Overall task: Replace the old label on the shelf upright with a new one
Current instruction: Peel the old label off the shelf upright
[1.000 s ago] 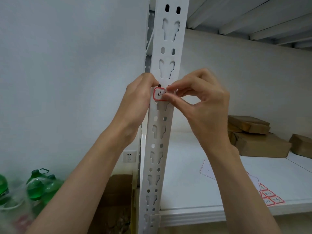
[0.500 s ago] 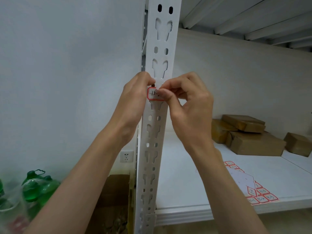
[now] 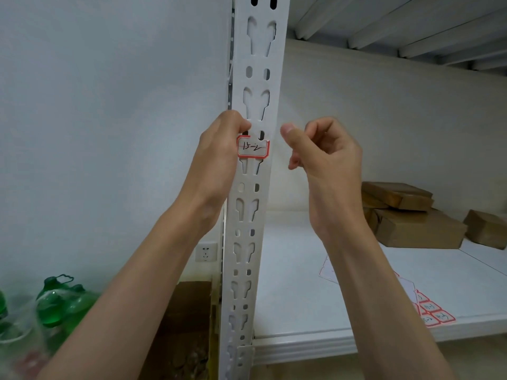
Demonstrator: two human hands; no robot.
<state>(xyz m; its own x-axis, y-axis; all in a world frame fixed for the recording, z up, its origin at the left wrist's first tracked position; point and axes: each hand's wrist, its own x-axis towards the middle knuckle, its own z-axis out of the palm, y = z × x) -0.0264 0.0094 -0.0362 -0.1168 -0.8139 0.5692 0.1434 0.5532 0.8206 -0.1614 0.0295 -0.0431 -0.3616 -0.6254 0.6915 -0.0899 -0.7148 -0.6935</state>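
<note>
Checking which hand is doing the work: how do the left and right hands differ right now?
The left hand touches the shelf upright beside the red-bordered label; the right hand hangs clear of both. The left is partly hidden behind the upright; the right shows fully. Both are bare, fingers curled.

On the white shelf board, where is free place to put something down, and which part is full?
The shelf board is bare on its left, between the upright and the label sheet at the front edge, and also behind that sheet, up to the cardboard boxes. The right rear, where the boxes are stacked, is crowded.
</note>
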